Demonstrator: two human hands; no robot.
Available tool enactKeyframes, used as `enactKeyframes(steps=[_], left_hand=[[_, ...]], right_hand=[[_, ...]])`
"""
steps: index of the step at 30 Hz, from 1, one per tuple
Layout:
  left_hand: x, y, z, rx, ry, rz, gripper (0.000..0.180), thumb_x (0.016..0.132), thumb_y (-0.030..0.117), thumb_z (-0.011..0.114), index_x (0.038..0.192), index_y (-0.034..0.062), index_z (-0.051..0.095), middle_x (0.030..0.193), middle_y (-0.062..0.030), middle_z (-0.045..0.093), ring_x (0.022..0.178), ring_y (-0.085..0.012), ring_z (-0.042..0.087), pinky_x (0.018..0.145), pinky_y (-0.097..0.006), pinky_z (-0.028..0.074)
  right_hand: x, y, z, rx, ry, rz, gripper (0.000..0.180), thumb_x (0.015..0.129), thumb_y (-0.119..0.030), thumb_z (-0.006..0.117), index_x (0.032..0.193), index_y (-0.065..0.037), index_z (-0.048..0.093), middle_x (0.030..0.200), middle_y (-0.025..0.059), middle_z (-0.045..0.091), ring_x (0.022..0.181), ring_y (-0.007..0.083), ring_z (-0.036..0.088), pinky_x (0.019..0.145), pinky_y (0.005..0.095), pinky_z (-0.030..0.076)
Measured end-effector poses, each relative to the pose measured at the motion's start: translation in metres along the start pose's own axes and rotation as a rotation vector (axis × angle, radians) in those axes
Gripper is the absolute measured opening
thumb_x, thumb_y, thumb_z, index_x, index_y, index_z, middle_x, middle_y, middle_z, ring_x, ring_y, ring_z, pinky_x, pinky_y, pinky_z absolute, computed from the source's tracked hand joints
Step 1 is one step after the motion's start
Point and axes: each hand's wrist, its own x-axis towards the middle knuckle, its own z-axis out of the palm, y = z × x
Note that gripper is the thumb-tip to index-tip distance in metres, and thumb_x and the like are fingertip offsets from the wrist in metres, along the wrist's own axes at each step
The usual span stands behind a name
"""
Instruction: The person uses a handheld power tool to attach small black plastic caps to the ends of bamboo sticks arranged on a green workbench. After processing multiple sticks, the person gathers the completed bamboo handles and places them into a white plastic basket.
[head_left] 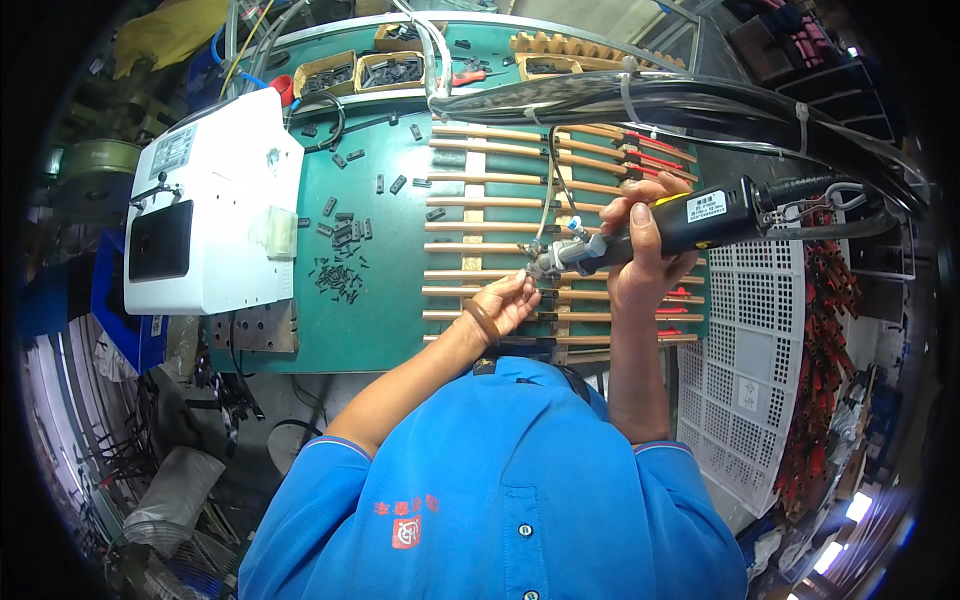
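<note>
My right hand (648, 240) is wrapped round a black power screwdriver (718, 216), held sideways with its metal nose (568, 254) pointing left. Close to the tip of that nose is my left hand (508, 303), its fingers pinched together; whatever they hold is too small or hidden to name. Beneath both hands, several tan rods (462, 276) lie in a row across wooden strips (474, 190). Black pieces sit near the middle of the rods, and red parts (655, 160) show at their right ends.
Black fittings (345, 234) and a pile of tiny dark pieces (340, 282) lie on the green table (385, 320). A white machine (225, 190) stands left. Thick black hoses (690, 105) arch overhead to the screwdriver. Cardboard boxes (390, 72) sit behind; a white perforated crate (745, 340) stands right.
</note>
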Motion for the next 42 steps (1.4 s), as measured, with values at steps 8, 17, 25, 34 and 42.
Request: enactKeyframes(steps=[8, 17, 25, 34, 42], left_hand=[[-0.004, 0.005, 0.010, 0.121, -0.147, -0.047, 0.024, 0.097, 0.023, 0.051, 0.100, -0.0002, 0.055, 0.082, -0.0029, 0.054, 0.072, -0.0109, 0.053, 0.072, -0.028, 0.053], [-0.015, 0.011, 0.029, 0.786, 0.278, 0.128, 0.038, 0.092, 0.041, 0.057, 0.104, 0.0046, 0.060, 0.065, 0.0010, 0.055, 0.052, -0.0064, 0.047, 0.050, -0.024, 0.042], [0.021, 0.037, 0.056, 2.347, 0.093, 1.111, 0.023, 0.072, 0.014, 0.073, 0.092, 0.0085, 0.065, 0.095, -0.0073, 0.061, 0.088, -0.0294, 0.059, 0.077, -0.040, 0.049], [0.048, 0.031, 0.044, 2.371, 0.138, 0.989, 0.022, 0.070, 0.011, 0.073, 0.090, 0.0088, 0.064, 0.092, -0.0079, 0.061, 0.091, -0.0302, 0.059, 0.077, -0.039, 0.049], [0.044, 0.033, 0.048, 2.375, 0.062, 1.013, 0.025, 0.070, 0.008, 0.071, 0.092, 0.0055, 0.058, 0.093, -0.0104, 0.059, 0.090, -0.0318, 0.057, 0.077, -0.040, 0.049]], right_hand=[[0.002, 0.001, 0.000, 0.027, -0.008, 0.011, 0.036, 0.083, 0.001, 0.052, 0.118, 0.001, 0.045, 0.092, 0.0115, 0.061, 0.068, 0.0155, 0.061, 0.058, 0.0286, 0.051], [0.013, 0.004, -0.015, -0.109, 0.101, -0.074, 0.032, 0.083, 0.003, 0.052, 0.115, 0.003, 0.047, 0.090, 0.0114, 0.061, 0.066, 0.0146, 0.060, 0.057, 0.0280, 0.049], [0.024, 0.011, -0.020, -0.160, 0.137, -0.097, 0.034, 0.083, 0.003, 0.052, 0.116, 0.003, 0.045, 0.089, 0.0108, 0.062, 0.064, 0.0133, 0.060, 0.059, 0.0275, 0.051], [0.015, 0.027, -0.014, -0.150, 0.106, -0.085, 0.036, 0.083, 0.008, 0.049, 0.117, 0.000, 0.042, 0.088, 0.0102, 0.061, 0.064, 0.0138, 0.060, 0.057, 0.0264, 0.050], [0.013, 0.032, -0.017, -0.142, 0.088, -0.058, 0.037, 0.083, 0.009, 0.049, 0.118, 0.001, 0.040, 0.091, 0.0093, 0.058, 0.067, 0.0124, 0.061, 0.061, 0.0260, 0.053]])
